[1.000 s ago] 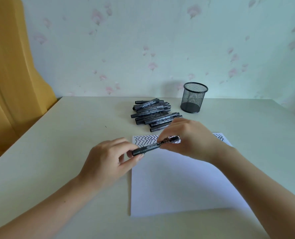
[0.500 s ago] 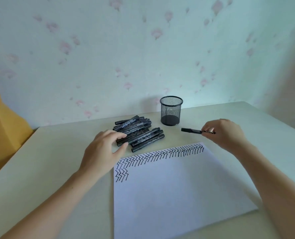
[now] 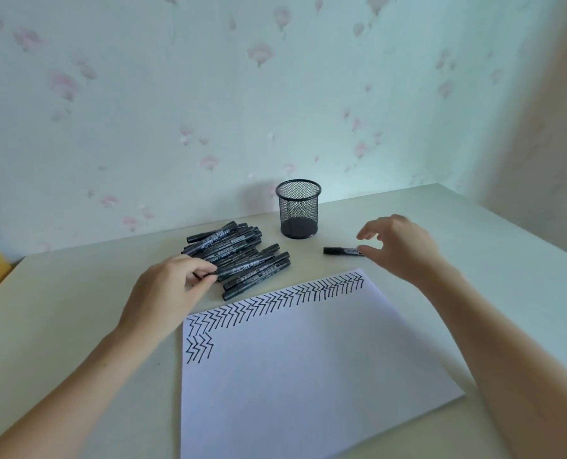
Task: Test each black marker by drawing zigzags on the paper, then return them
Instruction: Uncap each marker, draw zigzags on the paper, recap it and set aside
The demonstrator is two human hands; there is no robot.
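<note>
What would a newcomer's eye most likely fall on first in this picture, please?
Probably the band of black zigzags along the far edge of the white paper, turning down its left side. Next, the heap of black markers beyond the paper, where the left hand pinches one. A single marker lies apart, right of the mesh pen cup, at the right hand's fingertips.

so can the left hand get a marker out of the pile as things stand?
Probably yes: the left hand already has fingers curled round a marker at the near-left end of the marker pile, and nothing lies over that end.
</note>
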